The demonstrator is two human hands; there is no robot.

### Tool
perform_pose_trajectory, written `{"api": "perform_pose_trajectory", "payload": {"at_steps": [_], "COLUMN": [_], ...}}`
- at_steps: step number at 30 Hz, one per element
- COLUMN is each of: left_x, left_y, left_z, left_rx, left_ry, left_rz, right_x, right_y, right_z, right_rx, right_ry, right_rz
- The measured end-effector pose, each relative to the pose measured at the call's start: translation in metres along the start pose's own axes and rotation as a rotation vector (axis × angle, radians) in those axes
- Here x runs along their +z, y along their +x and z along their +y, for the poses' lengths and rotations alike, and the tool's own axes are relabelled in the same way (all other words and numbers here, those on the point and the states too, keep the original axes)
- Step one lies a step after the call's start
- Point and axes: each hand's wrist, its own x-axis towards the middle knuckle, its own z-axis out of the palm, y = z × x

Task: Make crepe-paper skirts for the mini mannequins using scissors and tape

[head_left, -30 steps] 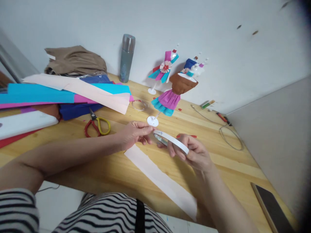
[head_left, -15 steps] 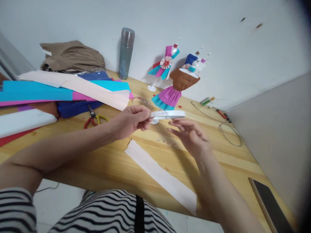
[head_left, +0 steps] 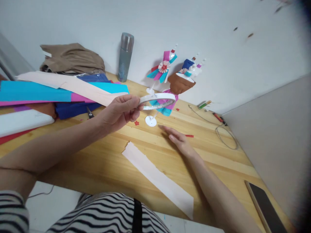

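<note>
Showing its near edge below, the wooden table (head_left: 107, 168) has a paper strip (head_left: 157, 179) angled toward that edge, wood visible between strip and right hand (head_left: 178, 139). That hand has let go and dropped, fingers extended, holding nothing; left hand (head_left: 125, 108) now solely pinches the tape roll (head_left: 157, 96), raised above the table.
</note>
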Motion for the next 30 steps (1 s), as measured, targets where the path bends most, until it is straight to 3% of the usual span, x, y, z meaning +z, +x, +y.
{"api": "perform_pose_trajectory", "payload": {"at_steps": [3, 7, 9, 13, 16, 18, 19, 22, 25, 27, 30], "left_x": [-0.002, -0.007, -0.008, -0.005, -0.004, -0.004, -0.005, -0.007, -0.007, -0.007, -0.008], "left_y": [0.002, 0.006, 0.007, 0.007, 0.004, 0.002, 0.002, 0.002, 0.001, 0.000, -0.002], "left_z": [0.006, 0.009, 0.009, 0.013, 0.019, 0.022, 0.023, 0.023, 0.023, 0.024, 0.029], "left_rx": [0.040, 0.091, 0.082, 0.076, 0.108, 0.127, 0.141, 0.180, 0.176, 0.168, 0.176], "left_ry": [-0.026, -0.044, -0.035, 0.020, 0.112, 0.174, 0.196, 0.241, 0.292, 0.312, 0.306], "left_rz": [0.016, -0.039, -0.026, 0.029, 0.062, 0.072, 0.072, 0.067, 0.086, 0.100, 0.095], "right_x": [-0.006, 0.020, 0.026, 0.011, 0.009, 0.027, 0.042, 0.091, 0.126, 0.132, 0.116], "right_y": [-0.013, -0.041, -0.044, -0.016, 0.009, 0.021, 0.026, 0.042, 0.062, 0.070, 0.063], "right_z": [0.009, 0.006, 0.008, 0.018, 0.009, -0.009, -0.020, -0.050, -0.059, -0.054, -0.042], "right_rx": [0.049, 0.070, 0.081, 0.084, 0.039, -0.001, -0.028, -0.321, -0.467, -0.451, -0.363], "right_ry": [0.153, 0.224, 0.273, 0.318, 0.297, 0.275, 0.246, 0.032, -0.077, -0.101, -0.122], "right_rz": [0.114, -0.033, -0.039, 0.056, 0.131, 0.090, 0.008, -0.331, -0.412, -0.386, -0.307]}}
